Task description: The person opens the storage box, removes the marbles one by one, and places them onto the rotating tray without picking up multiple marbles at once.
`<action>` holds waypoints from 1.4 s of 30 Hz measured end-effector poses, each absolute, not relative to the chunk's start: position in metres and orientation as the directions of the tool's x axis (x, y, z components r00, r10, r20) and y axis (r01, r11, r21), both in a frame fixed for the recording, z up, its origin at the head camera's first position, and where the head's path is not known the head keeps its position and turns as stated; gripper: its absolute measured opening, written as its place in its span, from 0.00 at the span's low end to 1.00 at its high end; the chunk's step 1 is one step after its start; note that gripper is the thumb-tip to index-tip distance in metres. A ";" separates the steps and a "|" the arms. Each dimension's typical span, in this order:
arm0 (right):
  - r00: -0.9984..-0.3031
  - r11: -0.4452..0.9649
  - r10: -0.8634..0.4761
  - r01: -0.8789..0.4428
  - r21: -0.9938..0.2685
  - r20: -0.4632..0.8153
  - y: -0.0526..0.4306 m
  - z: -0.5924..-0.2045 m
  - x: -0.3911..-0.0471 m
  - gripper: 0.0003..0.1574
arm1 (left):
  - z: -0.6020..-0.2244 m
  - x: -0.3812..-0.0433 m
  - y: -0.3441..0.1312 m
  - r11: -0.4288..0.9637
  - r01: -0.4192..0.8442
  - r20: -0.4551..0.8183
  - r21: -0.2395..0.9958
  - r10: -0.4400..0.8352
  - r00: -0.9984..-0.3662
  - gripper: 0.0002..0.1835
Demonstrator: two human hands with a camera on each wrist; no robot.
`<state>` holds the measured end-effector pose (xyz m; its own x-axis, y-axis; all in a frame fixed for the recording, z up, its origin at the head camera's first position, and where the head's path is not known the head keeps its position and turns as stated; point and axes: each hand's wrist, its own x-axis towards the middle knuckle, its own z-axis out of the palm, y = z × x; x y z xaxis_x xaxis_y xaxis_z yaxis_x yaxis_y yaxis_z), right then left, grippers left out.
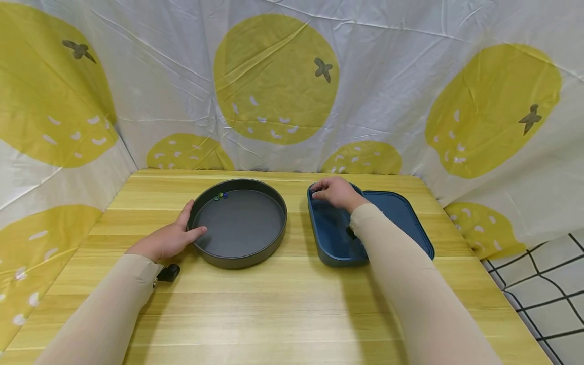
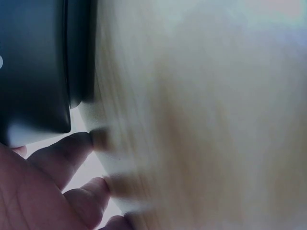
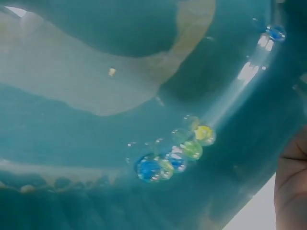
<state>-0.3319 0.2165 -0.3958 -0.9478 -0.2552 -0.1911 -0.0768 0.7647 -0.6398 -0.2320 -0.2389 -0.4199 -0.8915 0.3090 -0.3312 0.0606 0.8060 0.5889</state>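
A round dark-grey pan [image 1: 242, 223] stands on the wooden table. My left hand [image 1: 169, 239] rests at its left side, thumb over the rim, other fingers spread outside. In the left wrist view, the fingers [image 2: 86, 203] touch the tabletop beside the pan wall [image 2: 33, 67]. A few small glass beads [image 1: 221, 196] lie at the pan's far left edge. My right hand [image 1: 335, 192] is over the far left corner of a blue rectangular container [image 1: 326, 228], fingers bent. Several blue, green and yellow beads [image 3: 192, 149] lie in the container. I cannot tell whether the right fingertips hold anything.
A flat blue lid [image 1: 401, 215] lies right of the container, partly behind it and the right sleeve. A white curtain [image 1: 388, 96] with yellow fruit prints hangs along the table's back and sides. Wood surface [image 1: 255, 304] shows in front of the pan.
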 end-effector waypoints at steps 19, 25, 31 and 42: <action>-0.926 0.636 -0.363 -0.166 -0.754 -0.103 0.156 -0.354 -0.315 0.22 | -0.421 -0.233 -0.238 0.797 0.059 -0.332 0.600 0.316 -0.889 0.56; -0.903 0.617 -0.422 -0.217 -0.757 -0.084 0.131 -0.349 -0.310 0.21 | -0.420 -0.232 -0.239 0.802 0.060 -0.330 0.594 0.311 -0.891 0.56; -0.873 0.631 -0.482 -0.285 -0.722 -0.077 0.110 -0.347 -0.306 0.22 | -0.421 -0.233 -0.239 0.801 0.064 -0.327 0.595 0.313 -0.892 0.56; -0.840 0.597 -0.540 -0.348 -0.723 -0.041 0.089 -0.347 -0.303 0.21 | -0.422 -0.233 -0.240 0.810 0.055 -0.338 0.583 0.304 -0.891 0.56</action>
